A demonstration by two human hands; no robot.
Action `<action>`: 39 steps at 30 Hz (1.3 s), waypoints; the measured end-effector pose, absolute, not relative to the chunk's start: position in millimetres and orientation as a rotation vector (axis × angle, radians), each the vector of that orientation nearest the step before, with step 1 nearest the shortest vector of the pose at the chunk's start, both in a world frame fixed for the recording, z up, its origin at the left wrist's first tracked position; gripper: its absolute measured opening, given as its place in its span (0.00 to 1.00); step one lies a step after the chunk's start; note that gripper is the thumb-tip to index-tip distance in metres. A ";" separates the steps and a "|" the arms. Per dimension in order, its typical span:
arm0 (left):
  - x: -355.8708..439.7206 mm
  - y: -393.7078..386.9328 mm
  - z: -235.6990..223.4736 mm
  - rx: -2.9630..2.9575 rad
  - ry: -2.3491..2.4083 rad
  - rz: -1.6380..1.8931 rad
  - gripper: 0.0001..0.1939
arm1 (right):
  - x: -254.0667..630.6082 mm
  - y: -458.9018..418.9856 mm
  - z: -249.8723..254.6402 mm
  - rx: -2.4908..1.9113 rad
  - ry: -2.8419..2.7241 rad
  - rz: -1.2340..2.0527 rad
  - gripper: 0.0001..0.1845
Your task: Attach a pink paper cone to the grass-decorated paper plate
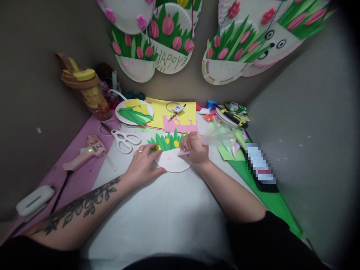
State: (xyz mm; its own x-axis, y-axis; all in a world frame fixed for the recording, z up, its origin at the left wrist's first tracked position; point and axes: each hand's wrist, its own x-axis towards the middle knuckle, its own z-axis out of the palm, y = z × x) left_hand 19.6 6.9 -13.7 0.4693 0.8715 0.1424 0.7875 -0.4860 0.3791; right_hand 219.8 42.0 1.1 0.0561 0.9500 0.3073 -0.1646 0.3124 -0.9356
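Observation:
A half paper plate (172, 162) with green paper grass and yellow dots (166, 142) glued behind it lies on the white table sheet (168, 213). My left hand (144, 162), a ring on one finger, rests with fingers spread on the plate's left edge, pressing it down. My right hand (194, 148) is closed in a pinch on a small pink paper piece (182, 152) at the plate's upper right rim.
White scissors (123, 139) and a pink glue gun (84, 155) lie to the left. A plate of green paper strips (134, 112), yellow and pink sheets (180, 116), a jar (87, 92), a phone (261, 167) on green paper, and a plastic bag (222, 137) surround the work. Flower plate crafts (168, 37) hang on the wall.

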 end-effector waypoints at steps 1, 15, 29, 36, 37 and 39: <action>19.7 6.9 -13.5 2.460 1.423 0.467 0.29 | 219.9 41.8 1.2 -0.861 -1.196 1.035 0.32; 19.4 6.9 -14.4 2.447 1.417 0.486 0.30 | 220.5 40.5 0.6 -0.871 -1.207 1.022 0.33; 19.1 7.0 -15.6 2.457 1.418 0.490 0.30 | 221.2 35.9 4.4 -0.870 -1.212 1.044 0.34; 20.3 6.9 -14.2 2.451 1.434 0.473 0.30 | 222.2 35.2 3.4 -0.875 -1.220 1.042 0.34; 20.4 7.0 -14.1 2.451 1.433 0.471 0.30 | 222.4 35.0 3.4 -0.872 -1.223 1.038 0.34; 20.3 7.1 -14.0 2.450 1.429 0.474 0.30 | 222.7 34.4 3.9 -0.866 -1.230 1.033 0.34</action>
